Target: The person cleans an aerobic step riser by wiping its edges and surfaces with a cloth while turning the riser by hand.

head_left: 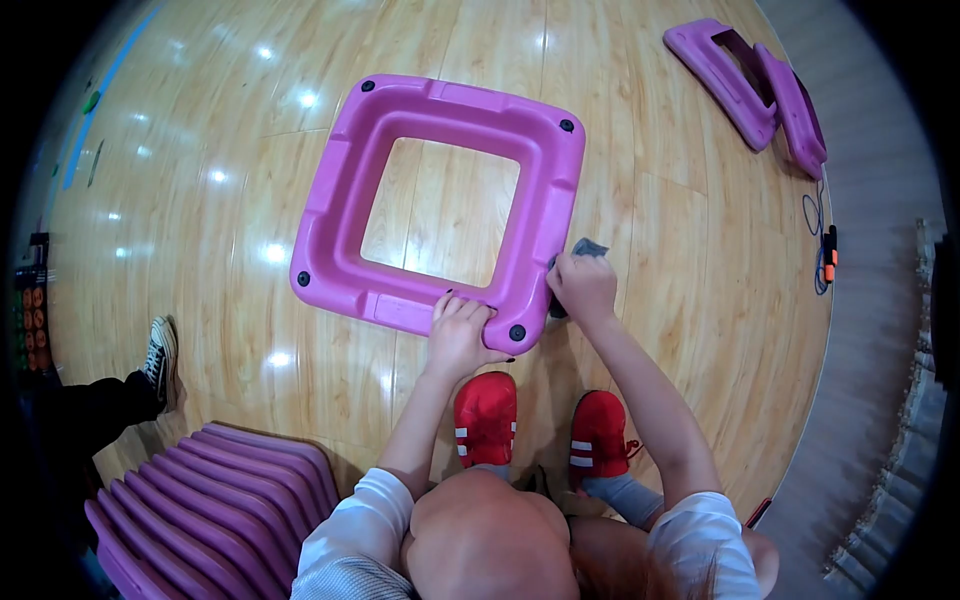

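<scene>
A square purple plastic frame (335, 190) with a square opening and black round feet at its corners is in front of me over the wooden floor. My left hand (462, 330) grips its near edge, beside the near right corner, with the fingers over the rim and the thumb near the black foot. My right hand (585, 285) is closed on a dark grey cloth (590, 247) against the frame's right side. Part of the cloth hangs below the fist.
Several purple panels (230, 490) are stacked at the lower left. Two more purple frames (715, 75) lie at the upper right, near a cord and an orange-black object (830, 254). Another person's shoe (160, 362) is at the left. Red shoes (487, 415) are below my hands.
</scene>
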Demonstrator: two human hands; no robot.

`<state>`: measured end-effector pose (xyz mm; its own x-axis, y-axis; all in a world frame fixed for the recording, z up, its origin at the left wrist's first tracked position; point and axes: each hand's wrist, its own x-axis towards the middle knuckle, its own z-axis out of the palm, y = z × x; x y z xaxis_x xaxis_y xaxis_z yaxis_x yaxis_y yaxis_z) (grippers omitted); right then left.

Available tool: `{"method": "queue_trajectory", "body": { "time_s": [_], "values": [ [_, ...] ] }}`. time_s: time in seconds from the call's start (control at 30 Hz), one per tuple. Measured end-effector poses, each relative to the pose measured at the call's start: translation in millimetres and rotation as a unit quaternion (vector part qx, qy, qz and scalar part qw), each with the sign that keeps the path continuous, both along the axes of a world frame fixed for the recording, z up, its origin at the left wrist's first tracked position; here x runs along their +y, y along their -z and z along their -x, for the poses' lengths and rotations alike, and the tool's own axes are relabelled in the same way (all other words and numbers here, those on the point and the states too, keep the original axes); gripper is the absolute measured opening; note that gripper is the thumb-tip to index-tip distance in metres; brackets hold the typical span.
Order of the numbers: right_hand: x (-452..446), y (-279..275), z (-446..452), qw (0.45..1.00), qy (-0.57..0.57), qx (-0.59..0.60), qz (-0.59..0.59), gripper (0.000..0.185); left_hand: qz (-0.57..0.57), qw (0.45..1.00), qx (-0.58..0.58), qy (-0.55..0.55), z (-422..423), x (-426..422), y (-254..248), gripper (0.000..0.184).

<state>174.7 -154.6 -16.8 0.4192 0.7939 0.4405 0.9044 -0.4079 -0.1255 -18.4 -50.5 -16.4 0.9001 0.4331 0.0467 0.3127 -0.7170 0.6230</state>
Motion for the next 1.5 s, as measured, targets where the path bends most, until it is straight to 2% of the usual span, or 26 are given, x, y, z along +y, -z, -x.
{"method": "queue_trajectory", "body": {
  "time_s": [0.1,0.13,0.23,0.27,0.33,0.47,0.53,0.63,0.67,0.73,0.87,0.93,0.97,1.07,1.13,1.27,1.37,1.43,1.5],
  "values": [
    [-17,1,19,0.995,-0.089,0.038,0.004,0.015,-0.02,1.0,-0.009,-0.005,0,0,0,0.062],
    [-19,-2,24,0.992,-0.087,0.042,0.076,0.013,-0.019,1.0,-0.008,-0.006,0,0,1,0.062],
    [-17,2,21,0.989,-0.089,0.028,0.118,0.013,-0.009,1.0,-0.017,-0.004,0,0,1,0.062],
    [-14,3,18,0.989,-0.088,0.028,0.119,0.013,-0.012,1.0,-0.015,-0.005,0,-1,2,0.062],
    [1,-6,11,0.997,-0.032,0.073,0.021,0.013,-0.013,1.0,-0.015,-0.008,-3,-1,2,0.062],
    [-2,-2,33,0.995,-0.046,0.085,0.01,0.013,-0.011,1.0,-0.004,-0.024,-8,-3,0,0.061],
    [-6,-13,44,0.984,-0.158,0.035,0.074,0.015,-0.01,1.0,0.005,-0.027,-8,-3,0,0.061],
    [-1,-6,25,0.982,-0.185,0.003,0.027,0.016,-0.017,1.0,0.01,-0.023,-8,-3,1,0.061],
    [2,-5,18,0.983,-0.184,0.003,0.026,0.016,-0.016,1.0,0.01,-0.025,-9,-3,0,0.062],
    [9,-6,5,0.997,-0.074,0.023,0.021,0.016,-0.015,0.999,0.006,-0.031,-11,-3,-1,0.062],
    [2,-4,22,0.996,-0.049,0.033,0.064,0.016,-0.005,0.999,0.021,-0.033,-13,-5,0,0.063],
    [-6,-10,38,0.985,-0.158,0.044,0.054,0.015,0.0,0.999,0.03,-0.037,-14,-5,1,0.063],
    [-6,-9,36,0.985,-0.16,0.045,0.053,0.015,-0.003,0.999,0.028,-0.036,-14,-5,0,0.062],
    [2,-5,23,0.988,-0.14,0.055,0.04,0.014,-0.006,0.999,0.013,-0.035,-17,-5,2,0.061],
    [8,-5,13,0.995,-0.059,0.07,0.034,0.013,-0.002,0.999,-0.004,-0.037,-21,-6,5,0.06],
    [12,-15,11,0.997,-0.022,0.058,0.053,0.013,-0.016,0.999,0.012,-0.027,-15,-2,-2,0.056],
    [5,-20,23,0.993,0.025,0.11,0.042,0.014,-0.013,0.999,0.04,-0.033,-11,6,-2,0.056],
    [-9,-15,43,0.987,-0.141,0.033,0.07,0.015,0.007,0.998,0.06,-0.03,-8,9,-4,0.057],
    [-13,-10,47,0.988,-0.14,0.033,0.049,0.015,0.024,0.995,0.092,-0.025,-10,10,-9,0.057]
  ]
}}
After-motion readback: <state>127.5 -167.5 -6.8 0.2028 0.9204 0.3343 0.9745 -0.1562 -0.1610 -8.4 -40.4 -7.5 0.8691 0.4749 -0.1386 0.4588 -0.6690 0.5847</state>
